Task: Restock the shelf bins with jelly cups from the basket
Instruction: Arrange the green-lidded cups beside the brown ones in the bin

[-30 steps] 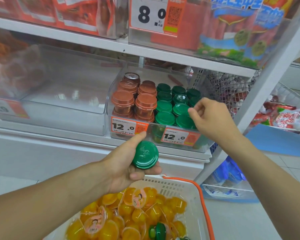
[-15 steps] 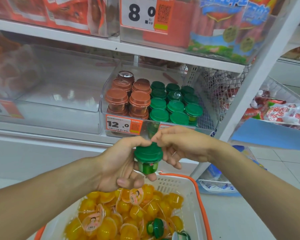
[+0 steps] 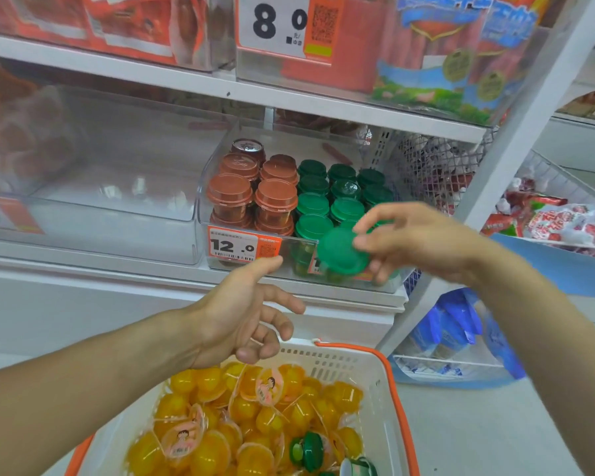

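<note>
Right hand (image 3: 423, 240) pinches green-lidded jelly cup (image 3: 342, 252) by lid rim, in front of clear shelf bin (image 3: 203, 214); left hand (image 3: 244, 314) spread, empty, over basket (image 3: 385, 389); cup looks light, rigid, lid slippery

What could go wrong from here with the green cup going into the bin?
1. The right hand pinches the green-lidded jelly cup only at its lid edge; that light grip could slip.
2. The green rows in the clear plastic shelf bin look nearly full, so squeezing it in may topple neighbours.
3. A dropped cup might miss the white plastic basket.
</note>
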`<state>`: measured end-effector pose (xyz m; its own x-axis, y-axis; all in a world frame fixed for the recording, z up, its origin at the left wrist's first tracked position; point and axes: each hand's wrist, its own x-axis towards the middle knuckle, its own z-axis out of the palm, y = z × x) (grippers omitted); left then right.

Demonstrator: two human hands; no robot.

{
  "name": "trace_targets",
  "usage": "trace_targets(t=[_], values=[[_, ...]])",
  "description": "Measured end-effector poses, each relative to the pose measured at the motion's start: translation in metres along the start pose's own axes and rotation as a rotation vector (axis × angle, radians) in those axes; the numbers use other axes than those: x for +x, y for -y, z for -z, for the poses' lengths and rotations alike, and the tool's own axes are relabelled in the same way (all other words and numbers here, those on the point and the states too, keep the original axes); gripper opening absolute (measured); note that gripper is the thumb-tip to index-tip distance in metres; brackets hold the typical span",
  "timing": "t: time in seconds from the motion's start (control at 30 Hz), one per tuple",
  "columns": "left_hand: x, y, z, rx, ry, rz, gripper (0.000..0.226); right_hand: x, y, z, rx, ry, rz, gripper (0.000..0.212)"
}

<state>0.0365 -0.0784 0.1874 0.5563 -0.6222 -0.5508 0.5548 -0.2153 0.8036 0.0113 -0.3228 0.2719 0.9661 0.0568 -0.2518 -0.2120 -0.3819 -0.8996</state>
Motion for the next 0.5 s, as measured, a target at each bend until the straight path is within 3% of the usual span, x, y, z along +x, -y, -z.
trace_targets(t=[0.1,0.17,0.27,0.5], values=[[0.001,0.0,0.004,0.026,-0.073,0.003,0.069,-0.003,0.009,0.036,-0.116,-0.414,0.079,0.014],[0.001,0.0,0.004,0.031,-0.08,0.013,0.066,0.003,0.001,0.049,-0.327,-0.587,0.048,0.016],[0.001,0.0,0.003,0.043,-0.072,0.022,0.063,0.014,-0.018,0.047,-0.722,-0.658,-0.003,0.014],[-0.001,0.0,0.003,0.092,-0.066,0.026,0.058,0.025,-0.032,0.032,-0.967,-0.682,-0.054,0.01]])
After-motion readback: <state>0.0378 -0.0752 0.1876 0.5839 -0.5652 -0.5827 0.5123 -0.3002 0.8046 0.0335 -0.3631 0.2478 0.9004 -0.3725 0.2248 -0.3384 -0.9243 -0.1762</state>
